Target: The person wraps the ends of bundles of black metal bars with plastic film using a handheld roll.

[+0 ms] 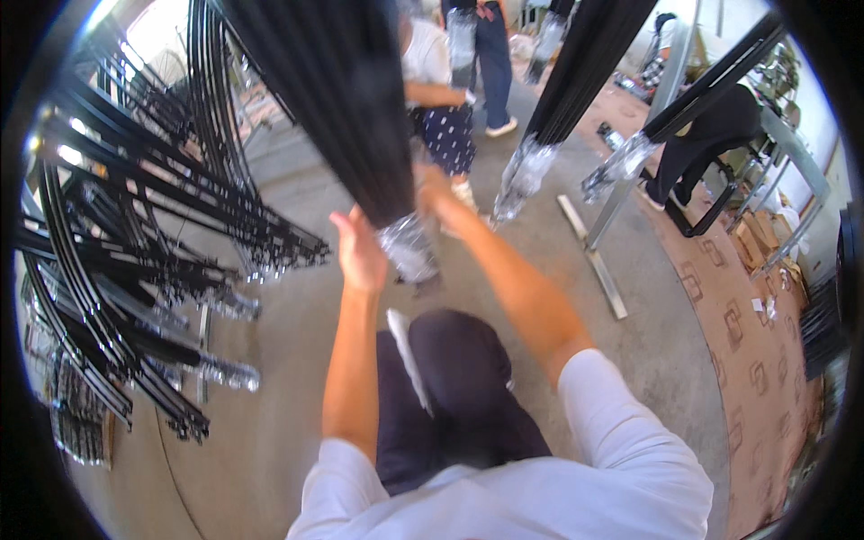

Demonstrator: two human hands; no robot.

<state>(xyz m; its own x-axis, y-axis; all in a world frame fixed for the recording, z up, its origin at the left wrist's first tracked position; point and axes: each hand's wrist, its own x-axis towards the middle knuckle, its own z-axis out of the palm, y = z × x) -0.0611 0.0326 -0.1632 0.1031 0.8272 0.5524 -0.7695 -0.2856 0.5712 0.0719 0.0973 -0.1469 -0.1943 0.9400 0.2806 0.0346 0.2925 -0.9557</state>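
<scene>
A thick bundle of long black rods (337, 99) slants down from the top of the view in front of me. Clear plastic film (409, 247) is wrapped around its lower end. My left hand (362, 252) is against the left side of the bundle, just above the film, its thumb stretched away from the rods. Across from it, my right hand (436, 193) is at the bundle's right side. Motion blurs that hand, and its fingers are partly hidden, so its grip is unclear. A white strip (409, 360) lies along my dark trouser leg.
Many black rods (135, 180) crowd the left side, some film-wrapped at their ends. Two more wrapped bundles (549, 135) (666, 126) hang to the right, beside a metal stand (594, 256). People are farther back. Patterned brown covering (720, 324) lies on the right floor.
</scene>
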